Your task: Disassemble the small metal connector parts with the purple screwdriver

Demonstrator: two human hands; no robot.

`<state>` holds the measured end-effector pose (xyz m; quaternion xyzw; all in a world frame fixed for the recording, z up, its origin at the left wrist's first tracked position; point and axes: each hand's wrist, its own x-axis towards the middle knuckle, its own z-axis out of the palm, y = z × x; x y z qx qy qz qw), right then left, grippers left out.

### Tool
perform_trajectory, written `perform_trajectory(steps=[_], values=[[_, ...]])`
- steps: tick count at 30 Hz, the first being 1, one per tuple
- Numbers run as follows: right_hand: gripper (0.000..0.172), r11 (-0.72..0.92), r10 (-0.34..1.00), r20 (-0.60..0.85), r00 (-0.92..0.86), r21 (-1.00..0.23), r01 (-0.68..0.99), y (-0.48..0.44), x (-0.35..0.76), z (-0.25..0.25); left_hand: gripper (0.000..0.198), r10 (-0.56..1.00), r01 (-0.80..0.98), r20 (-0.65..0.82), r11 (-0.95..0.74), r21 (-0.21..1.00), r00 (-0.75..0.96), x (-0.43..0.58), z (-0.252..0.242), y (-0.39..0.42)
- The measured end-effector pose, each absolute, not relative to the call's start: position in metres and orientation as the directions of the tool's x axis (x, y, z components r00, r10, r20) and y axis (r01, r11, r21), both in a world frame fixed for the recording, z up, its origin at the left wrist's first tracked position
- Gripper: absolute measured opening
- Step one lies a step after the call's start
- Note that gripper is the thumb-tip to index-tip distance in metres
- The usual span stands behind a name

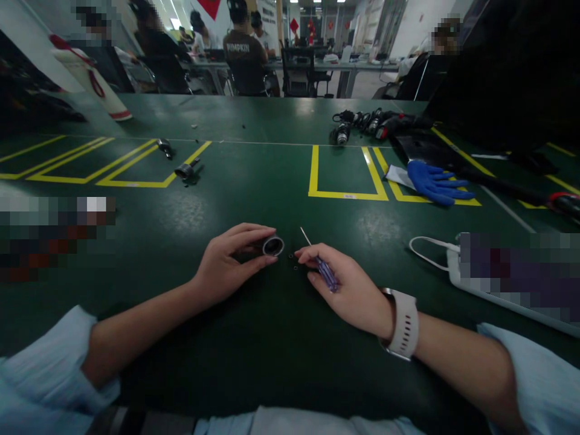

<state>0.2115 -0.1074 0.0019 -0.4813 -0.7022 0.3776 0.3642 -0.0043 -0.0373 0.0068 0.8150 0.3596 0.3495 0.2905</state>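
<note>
My left hand (229,261) rests on the green table (272,181) with its fingers curled round a small dark cylindrical part (272,246) that has a silver rim. My right hand (348,289) lies just to the right, closed on a small screwdriver (322,267) with a purple handle; its thin shaft points up and away. The fingertips of the right hand reach down to a few tiny dark screws (293,261) lying on the table between the two hands. A pale watch sits on my right wrist.
Yellow tape boxes mark the table. Two small metal parts (186,169) lie at the left, a blue glove (435,183) and a cluster of dark tools (362,124) at the right. A white cable and tray (457,266) sit near my right arm. Other people sit at desks behind.
</note>
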Motion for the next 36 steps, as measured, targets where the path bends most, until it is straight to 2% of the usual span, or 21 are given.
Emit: perform_trajectory(steps=[4,11,17,21,24,27,32,36], values=[[0.025,0.257,0.952,0.155,-0.264,-0.874,0.413,-0.103,0.21,0.003,0.039,0.822,0.339,0.3,-0.492,0.802,0.484,-0.003,0.01,-0.036],[0.016,0.257,0.957,0.176,-0.233,-0.886,0.386,-0.107,0.21,0.011,0.036,0.863,0.224,0.275,-0.394,0.891,0.423,0.001,0.017,-0.038],[0.018,0.297,0.955,0.287,-0.074,-0.926,0.235,-0.108,0.212,0.021,0.038,0.888,0.136,0.21,-0.287,0.948,0.409,0.004,0.021,-0.042],[0.022,0.277,0.952,0.301,0.061,-0.928,0.251,-0.101,0.214,0.02,0.039,0.89,0.146,0.235,-0.312,0.939,0.392,0.013,0.025,-0.04],[0.022,0.243,0.951,0.283,0.125,-0.934,0.263,-0.096,0.215,0.014,0.036,0.882,0.176,0.275,-0.362,0.915,0.383,0.019,0.026,-0.038],[0.015,0.197,0.968,0.229,0.105,-0.949,0.247,-0.094,0.213,0.009,0.036,0.848,0.209,0.342,-0.45,0.868,0.405,0.018,0.023,-0.038],[0.015,0.208,0.978,0.201,-0.054,-0.922,0.326,-0.097,0.206,0.005,0.034,0.659,0.278,0.527,-0.728,0.627,0.537,0.01,0.012,-0.04],[0.028,0.179,0.978,0.144,-0.152,-0.952,0.249,-0.099,0.201,0.006,0.037,0.503,0.222,0.577,-0.844,0.488,0.643,0.012,0.008,-0.044]])
